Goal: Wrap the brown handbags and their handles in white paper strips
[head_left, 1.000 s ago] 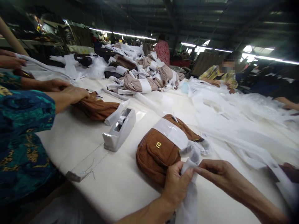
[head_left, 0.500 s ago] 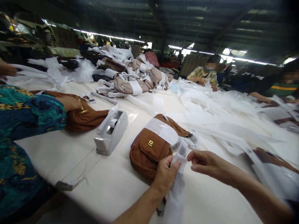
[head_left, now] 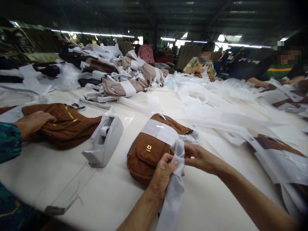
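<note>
A brown corduroy bag [head_left: 141, 152] with a gold emblem lies on the white table, a white paper band [head_left: 160, 131] around its middle. Beside its right edge, my left hand [head_left: 162, 175] grips a strap wrapped in white tissue paper [head_left: 174, 183], thumb on top; the wrapped length hangs toward the table's near edge. My right hand [head_left: 201, 157] pinches the same wrapped strap from the right, a little higher up. Some of its fingertips are hidden behind the paper. A grey tape dispenser [head_left: 106, 144] stands to the left of the bag.
At the left, a co-worker's hand [head_left: 36, 123] rests on another brown bag [head_left: 69, 128]. Beige bags [head_left: 120, 85] are heaped farther back. White sheets [head_left: 221, 112] spread across the right, near a partly wrapped brown bag [head_left: 276, 144]. Other people sit across the table.
My right hand has moved left from beside the wrapped strap and now grips it. The view has shifted slightly. The co-worker's arm at the left has drawn back toward the frame's edge.
</note>
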Demonstrator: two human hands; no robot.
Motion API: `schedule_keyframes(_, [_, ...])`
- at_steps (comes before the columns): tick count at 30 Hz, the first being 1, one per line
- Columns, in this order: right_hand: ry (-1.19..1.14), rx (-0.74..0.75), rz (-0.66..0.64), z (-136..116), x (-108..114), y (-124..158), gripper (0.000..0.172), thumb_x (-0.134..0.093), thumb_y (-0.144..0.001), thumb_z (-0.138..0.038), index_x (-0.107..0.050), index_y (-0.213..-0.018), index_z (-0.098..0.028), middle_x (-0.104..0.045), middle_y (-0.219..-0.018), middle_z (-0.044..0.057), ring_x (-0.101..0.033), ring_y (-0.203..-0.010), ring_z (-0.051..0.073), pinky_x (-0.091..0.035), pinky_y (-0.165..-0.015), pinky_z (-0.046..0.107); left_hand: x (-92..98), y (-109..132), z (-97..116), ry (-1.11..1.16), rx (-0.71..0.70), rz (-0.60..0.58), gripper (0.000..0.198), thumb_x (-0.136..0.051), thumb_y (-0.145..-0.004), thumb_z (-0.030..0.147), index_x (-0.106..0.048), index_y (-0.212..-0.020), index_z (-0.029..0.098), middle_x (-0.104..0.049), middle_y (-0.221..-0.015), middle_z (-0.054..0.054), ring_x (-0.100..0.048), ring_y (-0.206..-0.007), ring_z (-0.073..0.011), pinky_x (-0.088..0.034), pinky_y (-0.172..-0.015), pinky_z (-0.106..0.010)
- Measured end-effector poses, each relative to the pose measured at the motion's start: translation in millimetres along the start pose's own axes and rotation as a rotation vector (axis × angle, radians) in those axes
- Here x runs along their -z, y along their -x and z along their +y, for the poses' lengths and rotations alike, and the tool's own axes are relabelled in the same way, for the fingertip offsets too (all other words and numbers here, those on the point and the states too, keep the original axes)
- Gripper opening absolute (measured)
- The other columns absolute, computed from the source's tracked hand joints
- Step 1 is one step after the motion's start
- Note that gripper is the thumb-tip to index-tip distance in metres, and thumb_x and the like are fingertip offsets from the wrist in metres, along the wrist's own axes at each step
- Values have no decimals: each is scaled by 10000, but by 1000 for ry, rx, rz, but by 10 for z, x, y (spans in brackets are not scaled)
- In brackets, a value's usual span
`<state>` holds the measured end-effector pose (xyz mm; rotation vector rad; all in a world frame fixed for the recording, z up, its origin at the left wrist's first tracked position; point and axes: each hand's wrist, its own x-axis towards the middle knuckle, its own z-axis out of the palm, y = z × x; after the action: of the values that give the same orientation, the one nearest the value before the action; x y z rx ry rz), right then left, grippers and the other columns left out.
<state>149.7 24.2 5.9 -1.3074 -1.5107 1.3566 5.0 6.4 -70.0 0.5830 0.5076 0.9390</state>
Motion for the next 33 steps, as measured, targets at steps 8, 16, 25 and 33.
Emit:
schedule_keyframes(8, [-53,-46,263,378,-240,216,103,-587,-745,-269,-592,-780,-172,-510,-582,-34,-430,-546,106,-341,-527,225,-12,-2,-14,-83,-121,9,532,-644,-748,404,-339,-1134,200,-585,-677,-2,-526,-547,-102,-385,-524,-182])
schedule_keyframes(16, [-266,-89,171,323,-278,371,298,-599,-756,-418,-619,-912,-164,-626,-821,28,-540,-806,177,-406,-781,289,-69,53,-66,-666,-280,37,534,-550,-827,362,-346,-1284,172,-603,-726,-32,-541,-666,-153,-403,-640,-246])
schedule_keyframes(25, [-35,-33,465,455,-337,345,323,-599,-729,-494,-563,-736,-173,-549,-649,-25,-472,-627,131,-371,-572,221,-39,150,11,-756,-180,-21,299,-520,-823,393,-611,-934,131,-595,-840,-41,-524,-777,-164,-391,-668,-229])
schedule_keyframes(33, [415,-76,586,631,-263,449,369,-525,-723,-563,-565,-705,-196,-558,-575,-17,-508,-579,148,-377,-513,220,-132,184,-120,-772,-101,132,263,-587,-718,315,-633,-880,113,-567,-732,-6,-475,-639,-125,-338,-525,-209])
